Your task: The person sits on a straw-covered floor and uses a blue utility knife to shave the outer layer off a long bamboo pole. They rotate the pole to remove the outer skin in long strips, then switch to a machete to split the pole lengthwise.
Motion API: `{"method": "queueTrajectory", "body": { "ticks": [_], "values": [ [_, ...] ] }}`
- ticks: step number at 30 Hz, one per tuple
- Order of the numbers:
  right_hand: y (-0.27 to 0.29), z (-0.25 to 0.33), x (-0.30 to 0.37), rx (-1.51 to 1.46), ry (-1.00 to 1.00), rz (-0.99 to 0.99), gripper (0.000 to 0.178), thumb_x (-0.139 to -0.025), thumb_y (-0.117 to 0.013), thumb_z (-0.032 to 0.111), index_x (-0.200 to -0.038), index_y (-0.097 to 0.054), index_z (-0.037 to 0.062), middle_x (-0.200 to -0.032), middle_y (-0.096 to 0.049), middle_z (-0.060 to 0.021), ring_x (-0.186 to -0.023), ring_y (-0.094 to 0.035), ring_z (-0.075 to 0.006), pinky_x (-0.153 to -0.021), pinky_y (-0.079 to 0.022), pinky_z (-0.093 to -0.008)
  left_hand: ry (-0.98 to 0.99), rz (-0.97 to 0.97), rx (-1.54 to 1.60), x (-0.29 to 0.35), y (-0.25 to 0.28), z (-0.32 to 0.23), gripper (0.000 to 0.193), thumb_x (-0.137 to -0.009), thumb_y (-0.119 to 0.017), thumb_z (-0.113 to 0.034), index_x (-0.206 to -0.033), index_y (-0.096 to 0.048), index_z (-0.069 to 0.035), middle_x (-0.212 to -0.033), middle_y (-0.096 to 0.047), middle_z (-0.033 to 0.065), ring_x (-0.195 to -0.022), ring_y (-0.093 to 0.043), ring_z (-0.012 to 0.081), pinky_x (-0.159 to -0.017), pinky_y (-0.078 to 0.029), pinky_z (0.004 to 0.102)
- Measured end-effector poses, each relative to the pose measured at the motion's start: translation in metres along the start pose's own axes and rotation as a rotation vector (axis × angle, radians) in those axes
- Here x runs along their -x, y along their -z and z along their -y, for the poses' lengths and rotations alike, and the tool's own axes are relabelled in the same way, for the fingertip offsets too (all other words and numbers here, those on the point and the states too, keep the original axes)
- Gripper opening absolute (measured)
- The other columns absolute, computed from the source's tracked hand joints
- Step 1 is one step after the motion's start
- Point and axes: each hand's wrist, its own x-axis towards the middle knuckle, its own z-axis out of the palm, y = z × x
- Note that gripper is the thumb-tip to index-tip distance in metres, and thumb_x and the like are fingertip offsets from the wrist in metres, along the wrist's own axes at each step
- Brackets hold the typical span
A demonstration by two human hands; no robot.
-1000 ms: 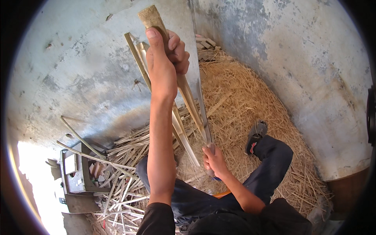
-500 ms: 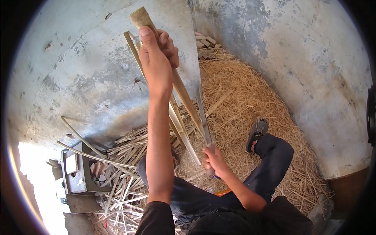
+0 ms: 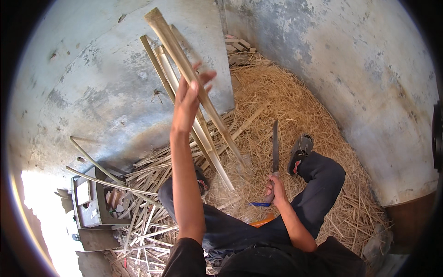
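A long split bamboo length [image 3: 173, 48] slants upright before me, its thick end high against the wall. My left hand [image 3: 188, 101] is at its middle, with the thumb near the bamboo and the fingers spread apart behind it, not wrapped round. Other pale split bamboo pieces [image 3: 213, 159] lean alongside, left of that length and partly behind my forearm. Lower right, my right hand [image 3: 277, 190] grips the handle of a long, dark-bladed knife [image 3: 275, 147]. Its blade points away from me, apart from the bamboo.
Straw-like shavings [image 3: 277, 101] cover the floor between two worn walls [image 3: 106, 69]. Several thin bamboo strips [image 3: 147, 231] lie heaped at the left, beside a box-like case [image 3: 94, 203] holding rubble. Bricks [image 3: 237, 45] are stacked in the far corner. A blue item [image 3: 260, 204] lies by the knife handle.
My left hand has loosened from the bamboo's upper part and moved down along it, fingers spreading. My right hand has drawn the knife rightward, away from the bamboo's lower end.
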Motion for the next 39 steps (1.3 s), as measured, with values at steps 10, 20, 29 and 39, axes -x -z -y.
{"method": "queueTrajectory", "body": {
  "ticks": [10,20,29,39],
  "values": [
    [-0.004,-0.069,-0.021,0.25,-0.032,-0.004,0.009,-0.098,-0.058,0.01,-0.095,-0.057,0.0025,-0.083,-0.066,-0.0113,-0.06,-0.058,-0.0166,-0.058,-0.051,-0.0335,0.149,-0.224,-0.004,0.051,-0.005,0.132,0.052,-0.113,-0.046,-0.045,-0.073,-0.055,-0.013,-0.059,-0.05,-0.0023,-0.052,-0.046,0.0083,-0.053,-0.045,0.0282],
    [0.006,-0.101,-0.076,0.516,-0.056,0.131,0.009,-0.095,-0.064,0.011,-0.093,-0.059,0.0031,-0.068,-0.06,-0.0049,-0.05,-0.053,-0.0129,-0.048,-0.044,-0.0307,0.219,-0.062,-0.037,0.061,-0.055,0.136,0.052,-0.108,-0.054,-0.053,-0.074,-0.053,-0.014,-0.063,-0.051,-0.0017,-0.058,-0.048,0.0088,-0.054,-0.034,0.0283],
    [0.017,-0.12,-0.074,0.699,0.075,-0.139,0.032,-0.1,-0.06,0.027,-0.087,-0.063,-0.0018,-0.074,-0.061,-0.0091,-0.059,-0.057,-0.0228,-0.058,-0.046,-0.0411,0.385,-0.129,0.039,0.071,-0.062,0.155,0.055,-0.108,-0.054,-0.054,-0.071,-0.038,-0.017,-0.06,-0.032,-0.0055,-0.052,-0.029,0.0084,-0.05,-0.024,0.0309],
    [0.046,-0.158,-0.091,0.68,-0.108,-0.085,0.023,-0.099,-0.065,0.022,-0.087,-0.062,0.0021,-0.061,-0.058,-0.0035,-0.046,-0.055,-0.0156,-0.045,-0.043,-0.0354,0.32,-0.21,-0.03,0.075,-0.069,0.152,0.062,-0.105,-0.056,-0.06,-0.064,-0.046,-0.014,-0.054,-0.041,-0.0042,-0.049,-0.036,0.0071,-0.047,-0.028,0.0304]
  ]
}}
